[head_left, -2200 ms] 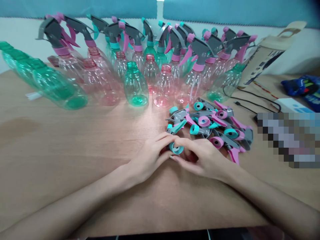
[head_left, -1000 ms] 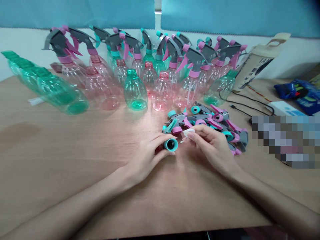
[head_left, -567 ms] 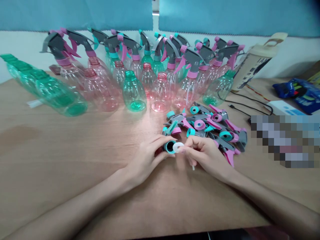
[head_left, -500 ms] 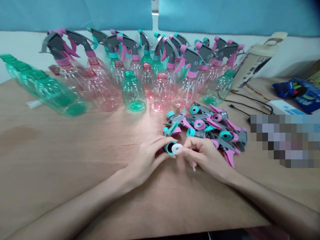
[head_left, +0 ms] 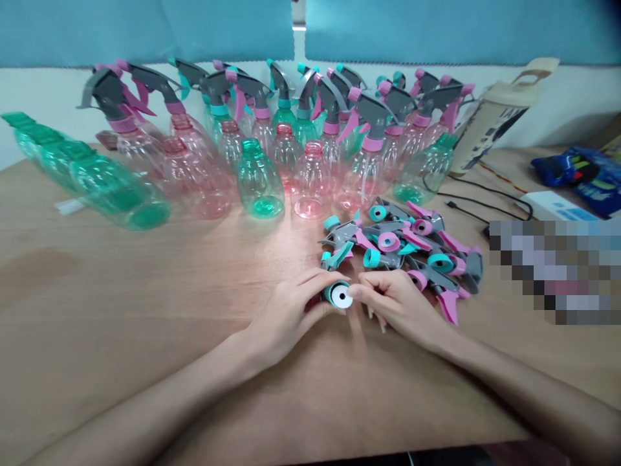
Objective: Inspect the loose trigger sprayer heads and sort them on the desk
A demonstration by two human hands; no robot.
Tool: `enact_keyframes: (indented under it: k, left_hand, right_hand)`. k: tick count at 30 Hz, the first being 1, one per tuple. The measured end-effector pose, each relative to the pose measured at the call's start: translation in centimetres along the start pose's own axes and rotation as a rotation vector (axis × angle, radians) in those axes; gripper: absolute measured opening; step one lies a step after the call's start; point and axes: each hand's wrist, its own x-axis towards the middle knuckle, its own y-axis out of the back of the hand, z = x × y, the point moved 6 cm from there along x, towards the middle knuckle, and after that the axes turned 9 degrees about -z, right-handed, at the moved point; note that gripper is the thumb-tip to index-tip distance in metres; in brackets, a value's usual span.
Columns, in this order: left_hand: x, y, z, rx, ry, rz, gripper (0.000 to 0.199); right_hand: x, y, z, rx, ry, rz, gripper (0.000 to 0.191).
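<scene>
A grey spray head with a teal collar [head_left: 326, 292] is held between the thumb and fingers of my left hand [head_left: 291, 307], its opening facing me. A white washer [head_left: 342, 296] with a dark centre hole lies at the mouth of the collar. The thumb and index finger of my right hand [head_left: 395, 301] pinch the washer's right edge, and the other fingers are curled. Just beyond my hands lies a pile of grey spray heads [head_left: 388, 243] with pink and teal collars.
Rows of pink and green bottles [head_left: 261, 184] stand at the back, many with spray heads on. Green bottles [head_left: 111, 184] lean at the left. At the right are a cream tumbler [head_left: 490, 129], black cables [head_left: 504, 184], a blue packet [head_left: 582, 178] and a pixelated patch.
The white washer has moved against the collar's opening and now covers most of it. My right thumb and index finger have shifted slightly with it. My left hand keeps its hold.
</scene>
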Motion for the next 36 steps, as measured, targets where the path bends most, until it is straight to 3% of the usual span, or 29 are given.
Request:
enact_keyframes:
  k: [4, 7, 11, 19, 27, 31, 36]
  left_hand:
    - [0.0, 0.0, -0.1, -0.006, 0.016, -0.001, 0.023]
    - [-0.1, 0.1, 0.0, -0.007, 0.003, 0.014, 0.024]
    - [0.0, 0.3, -0.1, -0.016, 0.016, 0.024, 0.025]
    - [0.3, 0.2, 0.1, -0.073, 0.03, -0.026, 0.019]
    - [0.3, 0.1, 0.1, -0.114, 0.034, -0.055, 0.021]
    - [0.4, 0.2, 0.2, -0.133, 0.038, -0.059, 0.019]
    - [0.3, 0.1, 0.1, -0.135, 0.031, -0.049, 0.024]
  right_hand:
    - [-0.3, 0.9, -1.4, -0.088, 0.127, 0.09, 0.034]
    - [-0.6, 0.8, -2.5, -0.158, 0.231, 0.037, 0.017]
    - [-0.8, 0.8, -3.0, -0.238, 0.33, 0.004, 0.029]
    - [-0.1, 1.2, -1.7, -0.226, 0.257, 0.018, 0.026]
    - [-0.1, 1.0, -1.8, -0.16, 0.203, -0.051, 0.033]
    - [-0.6, 1.3, -2.8, -0.172, 0.254, -0.009, 0.024]
    - [-1.6, 1.2, -4.2, -0.407, 0.378, 0.051, 0.019]
